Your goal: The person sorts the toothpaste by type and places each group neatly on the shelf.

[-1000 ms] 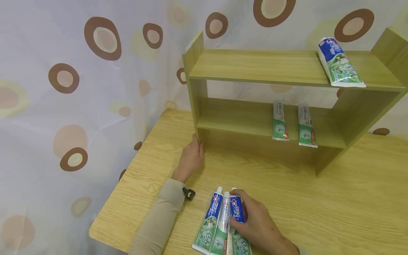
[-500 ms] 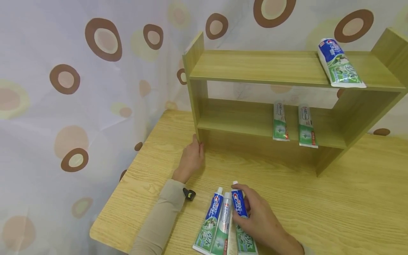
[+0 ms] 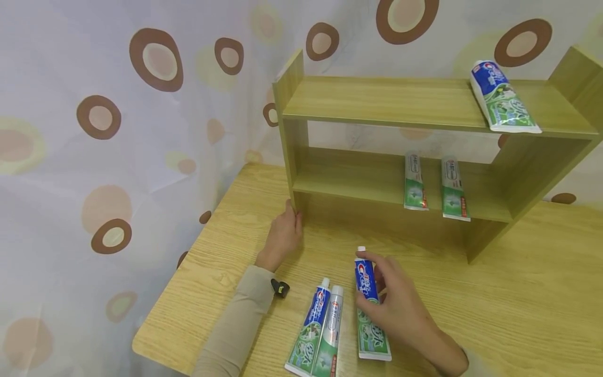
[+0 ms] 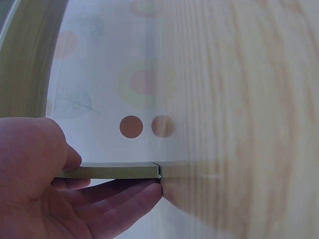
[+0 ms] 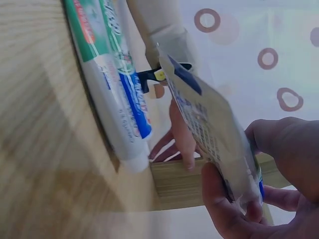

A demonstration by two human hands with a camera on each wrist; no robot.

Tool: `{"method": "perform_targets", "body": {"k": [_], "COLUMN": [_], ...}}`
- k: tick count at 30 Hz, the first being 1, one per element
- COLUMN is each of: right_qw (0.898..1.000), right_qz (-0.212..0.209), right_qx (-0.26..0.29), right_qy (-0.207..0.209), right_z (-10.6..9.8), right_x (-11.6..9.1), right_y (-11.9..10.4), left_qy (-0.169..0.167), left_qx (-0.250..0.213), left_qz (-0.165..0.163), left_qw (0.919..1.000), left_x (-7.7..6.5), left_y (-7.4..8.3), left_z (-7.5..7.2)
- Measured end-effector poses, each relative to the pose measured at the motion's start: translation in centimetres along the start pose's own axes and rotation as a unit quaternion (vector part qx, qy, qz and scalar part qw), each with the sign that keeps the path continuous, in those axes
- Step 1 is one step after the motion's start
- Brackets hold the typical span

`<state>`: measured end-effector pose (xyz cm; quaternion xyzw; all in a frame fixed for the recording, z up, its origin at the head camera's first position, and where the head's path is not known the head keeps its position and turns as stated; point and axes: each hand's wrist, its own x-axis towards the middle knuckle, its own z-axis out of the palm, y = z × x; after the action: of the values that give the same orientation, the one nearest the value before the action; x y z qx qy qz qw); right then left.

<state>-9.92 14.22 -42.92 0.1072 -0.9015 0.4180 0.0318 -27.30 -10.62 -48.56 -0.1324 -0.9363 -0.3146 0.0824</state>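
Note:
My left hand (image 3: 282, 233) grips the lower left side panel of a small wooden shelf (image 3: 367, 99). In the left wrist view the thumb and fingers lie on either side of the panel edge (image 4: 119, 172). My right hand (image 3: 400, 303) pinches a blue and green toothpaste tube (image 3: 372, 335) by its sides, cap pointing toward the shelf. The right wrist view shows this tube's pale printed back (image 5: 214, 124), tilted above the table. To its left lie another blue and green toothpaste tube (image 3: 307, 335) and a silver and green one (image 3: 331, 324), side by side.
One blue and green tube (image 3: 506, 99) lies on the shelf's top board, at the right. Two silver and green tubes (image 3: 414, 183) rest on the middle board, ends overhanging its front. A patterned curtain (image 3: 155, 131) hangs behind the wooden table (image 3: 212, 246).
My right hand has drawn the blue and green toothpaste tube away from the other two, up and rightward toward the shelf. My left hand has stayed on the panel.

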Motion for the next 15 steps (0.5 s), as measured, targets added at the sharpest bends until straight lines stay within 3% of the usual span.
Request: {"method": "perform_targets", "body": {"k": [5, 11, 14, 15], "right_qw": [1.0, 0.998, 0.996, 0.996], "right_qz": [-0.015, -0.056, -0.068, -0.069], "right_qx": [0.001, -0.011, -0.013, -0.012], "right_qy": [0.013, 0.041, 0.047, 0.048], "right_z": [-1.1, -1.8, -2.1, -2.3], "right_x": [0.5, 1.2, 1.6, 1.7], "right_y": [-0.7, -1.5, -1.9, -2.1], "left_qy": [0.009, 0.001, 0.004, 0.005], "left_qx": [0.0, -0.011, -0.011, -0.005], "left_qz": [0.013, 0.003, 0.004, 0.005], "left_qw": [0.9999, 0.9999, 0.9999, 1.0], "left_x": [0.2, 0.4, 0.4, 0.1], "left_y": [-0.1, -0.9, -0.8, -0.1], "left_z": [0.1, 0.6, 0.5, 0.0]}}
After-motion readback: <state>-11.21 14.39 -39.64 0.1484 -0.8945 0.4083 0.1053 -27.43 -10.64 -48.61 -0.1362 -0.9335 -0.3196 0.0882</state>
